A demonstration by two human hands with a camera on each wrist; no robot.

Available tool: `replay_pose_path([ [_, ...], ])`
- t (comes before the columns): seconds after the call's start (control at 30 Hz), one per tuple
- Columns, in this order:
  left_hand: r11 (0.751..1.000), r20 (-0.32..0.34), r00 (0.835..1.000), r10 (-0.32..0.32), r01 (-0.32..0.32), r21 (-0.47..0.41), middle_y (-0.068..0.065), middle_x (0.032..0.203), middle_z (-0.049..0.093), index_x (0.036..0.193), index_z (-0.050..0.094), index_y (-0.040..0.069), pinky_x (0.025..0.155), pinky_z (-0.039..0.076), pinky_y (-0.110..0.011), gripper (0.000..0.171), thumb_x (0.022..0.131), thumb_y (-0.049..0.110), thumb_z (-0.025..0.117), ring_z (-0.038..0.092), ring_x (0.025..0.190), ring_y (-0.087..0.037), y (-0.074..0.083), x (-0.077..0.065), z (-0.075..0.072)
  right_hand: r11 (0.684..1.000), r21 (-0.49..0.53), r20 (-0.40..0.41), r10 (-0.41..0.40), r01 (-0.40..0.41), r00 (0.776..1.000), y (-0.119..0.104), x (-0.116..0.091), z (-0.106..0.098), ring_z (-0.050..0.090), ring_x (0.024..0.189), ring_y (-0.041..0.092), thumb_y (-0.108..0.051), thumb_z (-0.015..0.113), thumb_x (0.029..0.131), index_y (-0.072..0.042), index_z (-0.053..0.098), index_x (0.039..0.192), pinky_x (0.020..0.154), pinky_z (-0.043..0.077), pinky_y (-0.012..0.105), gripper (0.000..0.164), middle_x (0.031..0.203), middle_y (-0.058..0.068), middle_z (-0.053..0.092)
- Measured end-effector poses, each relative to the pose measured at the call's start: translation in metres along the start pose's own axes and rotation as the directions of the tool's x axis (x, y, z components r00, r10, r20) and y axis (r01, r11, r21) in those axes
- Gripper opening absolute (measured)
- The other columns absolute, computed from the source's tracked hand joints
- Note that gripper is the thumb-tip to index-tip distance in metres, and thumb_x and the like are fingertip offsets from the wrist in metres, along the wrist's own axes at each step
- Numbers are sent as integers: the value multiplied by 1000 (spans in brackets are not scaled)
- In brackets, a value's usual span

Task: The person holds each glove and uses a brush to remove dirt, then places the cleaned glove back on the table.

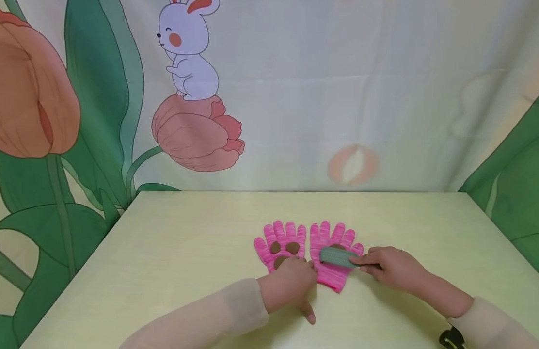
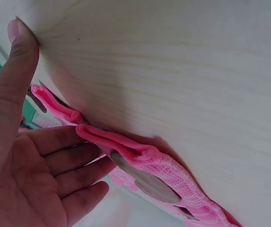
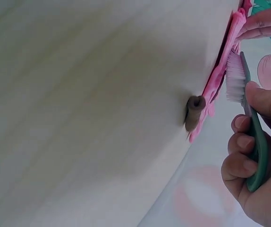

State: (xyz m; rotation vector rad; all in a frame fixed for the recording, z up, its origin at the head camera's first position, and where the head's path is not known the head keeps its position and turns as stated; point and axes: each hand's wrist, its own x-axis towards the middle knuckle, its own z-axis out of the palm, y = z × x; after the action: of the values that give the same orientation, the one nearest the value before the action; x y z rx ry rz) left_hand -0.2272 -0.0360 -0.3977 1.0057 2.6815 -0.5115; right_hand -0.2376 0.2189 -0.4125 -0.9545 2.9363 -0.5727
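Brush (image 1: 337, 257): over right pink glove (image 1: 332, 278), bristles (image 3: 235, 78) glove-side, long axis crosswise to glove.
Right hand (image 1: 397, 268): gripping brush, right of glove.
Left hand (image 1: 291, 282): fingers extended, at left pink glove's (image 1: 288, 236) lower end.
Surface (image 1: 165, 257): under both.

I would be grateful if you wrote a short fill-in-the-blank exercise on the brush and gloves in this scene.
1. The right hand holds a brush that has a ____ handle.
2. The brush is over the glove on the person's ____ side.
3. Both gloves are mainly ____ in colour.
4. The patches on the gloves are ____.

Missing words: green; right; pink; brown.
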Motion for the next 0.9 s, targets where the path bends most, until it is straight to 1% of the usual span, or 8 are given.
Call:
replay_pose_path([
  [0.2,1000,-18,1000,14,-14,-1,1,147,61,143,60,18,111,51,-31,97,68,79,75,61,133,-21,-2,-1,2,1000,-8,30,17,-16,999,0,-3,-4,31,57,-5,-14,71,94,-13,74,126,54,30,15,32,67,-14,46],
  [0.3,1000,-23,1000,18,-18,-18,1,146,62,142,62,18,111,51,-31,96,69,78,75,62,132,-22,-3,-1,3,999,-37,27,11,-10,1000,-2,-5,-5,31,57,-5,-14,72,94,-15,75,125,53,30,16,31,68,-15,46],
  [0.43,1000,-20,1000,16,-16,-25,1,146,62,142,61,18,111,51,-32,96,69,78,75,62,132,-22,-3,-2,4,995,-100,9,-20,20,1000,-5,-5,-9,30,57,-6,-15,73,93,-16,77,123,53,28,16,30,68,-15,46],
  [0.57,1000,-14,1000,7,-7,-8,1,149,60,145,58,18,113,50,-32,100,69,79,74,59,137,-21,-5,-2,6,996,-90,-43,-17,14,999,-12,1,-13,30,56,-4,-14,73,93,-17,77,122,52,28,16,30,68,-14,46],
  [0.67,1000,-16,1000,-1,1,-3,2,151,58,146,57,18,115,48,-33,100,70,80,73,56,140,-20,-6,-3,7,999,-41,-75,-3,0,997,-18,12,-10,33,54,-4,-14,73,93,-17,77,123,53,31,17,30,71,-12,52],
  [0.77,1000,-35,999,5,-5,-9,3,146,63,141,62,18,111,51,-31,95,69,79,74,61,133,-18,-7,-3,7,999,-35,-65,-25,23,998,-21,21,-3,37,58,-4,-12,72,93,-17,77,121,55,34,17,30,77,-9,60],
  [0.83,1000,-45,999,15,-16,-12,4,144,64,138,64,18,108,52,-30,93,69,79,75,63,130,-17,-6,-3,6,998,-45,-46,-39,37,998,-21,22,1,37,60,-4,-10,72,92,-16,78,120,56,35,16,30,79,-7,63],
  [0.9,999,-53,998,24,-26,-21,4,143,65,136,65,18,108,52,-30,91,69,79,75,63,129,-18,-5,-3,5,997,-64,-40,-43,40,998,-19,20,2,35,63,-3,-10,73,91,-16,79,119,56,33,16,29,75,-9,61],
])
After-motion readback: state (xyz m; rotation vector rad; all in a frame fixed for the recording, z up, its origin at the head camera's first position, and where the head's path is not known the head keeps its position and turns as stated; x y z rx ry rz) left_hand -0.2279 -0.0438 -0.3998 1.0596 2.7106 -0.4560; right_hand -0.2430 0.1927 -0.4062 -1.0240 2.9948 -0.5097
